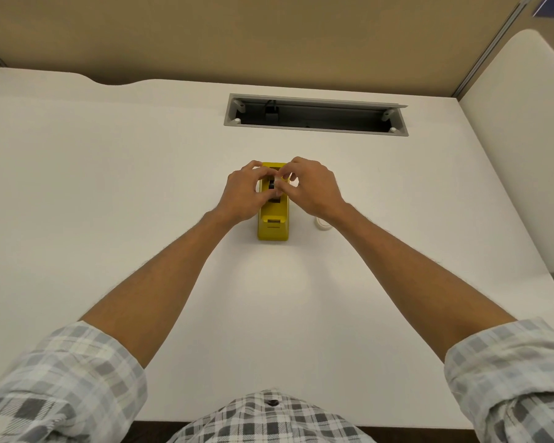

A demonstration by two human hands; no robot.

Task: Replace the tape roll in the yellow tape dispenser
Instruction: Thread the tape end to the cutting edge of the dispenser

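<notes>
The yellow tape dispenser (273,225) stands on the white desk, its cutter end pointing toward me. Both hands meet over its far, open part. My left hand (245,193) curls in from the left with its fingertips at the dark hub (272,184) in the dispenser's slot. My right hand (314,187) comes in from the right, its fingers pinched on a pale, translucent tape roll (282,180) above the slot. Most of that roll is hidden by my fingers. A second whitish ring, probably a tape roll (321,224), lies on the desk just right of the dispenser, half hidden under my right wrist.
A grey cable tray opening (315,114) is cut into the desk behind the dispenser. A tan partition wall (269,36) stands at the back. A white chair back (525,155) rises at the right edge of the desk.
</notes>
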